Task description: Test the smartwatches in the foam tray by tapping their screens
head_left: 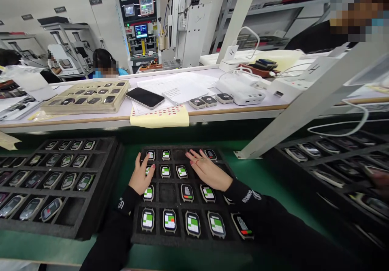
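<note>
A black foam tray [170, 190] lies in front of me on the green mat, its pockets filled with several smartwatch bodies whose screens are lit green and white. My left hand [140, 176] rests on the tray's left side, fingers bent over a watch [148, 169] in the second row. My right hand [206, 169] lies flat over the upper right pockets, fingers stretched toward a watch [210, 154] in the top row. Both sleeves are black.
A second foam tray of watches [54, 182] sits to the left and another [334, 161] to the right. On the white bench behind lie a beige tray [85, 97], a phone [145, 97], papers, three loose watches [209, 101] and a white charger box [243, 90]. People sit further back.
</note>
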The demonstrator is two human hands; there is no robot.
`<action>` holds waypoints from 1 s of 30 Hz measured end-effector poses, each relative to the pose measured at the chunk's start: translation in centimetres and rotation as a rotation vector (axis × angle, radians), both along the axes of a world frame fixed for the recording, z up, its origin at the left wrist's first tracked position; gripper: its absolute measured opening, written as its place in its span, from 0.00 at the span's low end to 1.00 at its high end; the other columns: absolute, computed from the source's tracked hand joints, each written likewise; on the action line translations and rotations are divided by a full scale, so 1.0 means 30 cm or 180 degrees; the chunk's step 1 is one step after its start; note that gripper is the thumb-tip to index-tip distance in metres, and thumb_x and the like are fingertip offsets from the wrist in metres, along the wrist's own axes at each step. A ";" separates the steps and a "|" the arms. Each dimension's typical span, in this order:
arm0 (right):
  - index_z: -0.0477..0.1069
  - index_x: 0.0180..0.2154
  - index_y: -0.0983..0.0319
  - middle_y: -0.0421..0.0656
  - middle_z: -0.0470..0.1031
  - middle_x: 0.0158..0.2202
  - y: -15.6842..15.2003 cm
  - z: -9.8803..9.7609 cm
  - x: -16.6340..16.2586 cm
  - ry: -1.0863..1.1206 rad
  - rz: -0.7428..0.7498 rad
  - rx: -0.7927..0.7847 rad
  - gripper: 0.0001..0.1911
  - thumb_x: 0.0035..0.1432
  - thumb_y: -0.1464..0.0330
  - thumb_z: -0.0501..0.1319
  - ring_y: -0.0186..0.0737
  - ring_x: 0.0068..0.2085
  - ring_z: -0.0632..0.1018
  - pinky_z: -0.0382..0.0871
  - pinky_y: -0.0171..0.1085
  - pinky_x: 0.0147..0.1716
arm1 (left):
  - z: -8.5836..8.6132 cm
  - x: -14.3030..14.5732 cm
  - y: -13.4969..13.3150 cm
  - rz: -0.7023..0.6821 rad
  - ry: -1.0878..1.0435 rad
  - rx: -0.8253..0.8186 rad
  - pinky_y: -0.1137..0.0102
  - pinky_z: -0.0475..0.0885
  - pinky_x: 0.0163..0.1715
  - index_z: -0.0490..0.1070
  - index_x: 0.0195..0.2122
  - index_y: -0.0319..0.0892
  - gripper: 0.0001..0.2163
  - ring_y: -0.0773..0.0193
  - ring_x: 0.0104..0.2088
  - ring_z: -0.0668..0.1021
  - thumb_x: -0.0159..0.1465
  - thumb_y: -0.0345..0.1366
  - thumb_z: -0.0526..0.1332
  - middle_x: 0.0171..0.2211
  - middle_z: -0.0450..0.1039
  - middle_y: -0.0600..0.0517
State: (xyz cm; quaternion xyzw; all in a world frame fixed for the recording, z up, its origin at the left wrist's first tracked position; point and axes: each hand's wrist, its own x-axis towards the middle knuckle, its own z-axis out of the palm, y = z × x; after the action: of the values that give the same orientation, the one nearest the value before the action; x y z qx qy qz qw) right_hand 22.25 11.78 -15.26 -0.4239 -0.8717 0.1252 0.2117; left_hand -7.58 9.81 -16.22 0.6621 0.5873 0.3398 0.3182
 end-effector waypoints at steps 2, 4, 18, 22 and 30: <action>0.63 0.61 0.69 0.56 0.65 0.60 -0.007 -0.007 0.053 0.0027 -0.0130 -0.0043 0.28 0.73 0.62 0.37 0.55 0.65 0.59 0.51 0.65 0.63 | -0.015 -0.011 0.005 0.0056 -0.0168 -0.0025 0.53 0.55 0.64 0.55 0.66 0.51 0.29 0.47 0.68 0.51 0.67 0.55 0.51 0.70 0.40 0.47; 0.62 0.62 0.70 0.56 0.64 0.60 -0.012 -0.013 0.087 0.0072 -0.0268 -0.0074 0.28 0.74 0.62 0.37 0.55 0.65 0.58 0.51 0.65 0.62 | -0.035 -0.023 0.014 0.0102 -0.0302 -0.0019 0.55 0.49 0.67 0.54 0.66 0.48 0.29 0.52 0.69 0.48 0.68 0.56 0.47 0.69 0.43 0.46; 0.63 0.61 0.69 0.52 0.66 0.60 -0.044 -0.037 0.166 0.0477 -0.0781 0.0047 0.26 0.73 0.63 0.39 0.52 0.66 0.56 0.49 0.62 0.65 | -0.105 -0.086 0.065 0.0436 -0.1026 -0.0166 0.58 0.50 0.67 0.53 0.67 0.40 0.35 0.54 0.67 0.57 0.67 0.60 0.39 0.67 0.54 0.44; 0.61 0.63 0.68 0.52 0.65 0.60 -0.075 -0.058 0.213 0.0725 -0.1074 0.0284 0.26 0.73 0.64 0.38 0.52 0.65 0.57 0.48 0.62 0.65 | -0.108 -0.089 0.072 0.0454 -0.1032 -0.0177 0.58 0.50 0.67 0.55 0.66 0.39 0.35 0.55 0.67 0.57 0.67 0.60 0.40 0.66 0.55 0.44; 0.58 0.64 0.71 0.55 0.63 0.61 -0.089 -0.115 0.209 0.0833 -0.1194 0.0481 0.26 0.73 0.65 0.39 0.53 0.66 0.54 0.48 0.64 0.64 | -0.109 -0.094 0.076 0.0511 -0.1024 -0.0168 0.58 0.51 0.67 0.57 0.65 0.40 0.36 0.54 0.65 0.60 0.66 0.61 0.41 0.65 0.58 0.43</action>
State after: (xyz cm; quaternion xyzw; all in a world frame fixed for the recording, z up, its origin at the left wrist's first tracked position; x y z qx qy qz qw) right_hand 28.53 9.11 -18.70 -0.5414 -0.7498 0.0720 0.3735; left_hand -10.40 12.08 -19.47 0.5416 0.5886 0.4501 0.3971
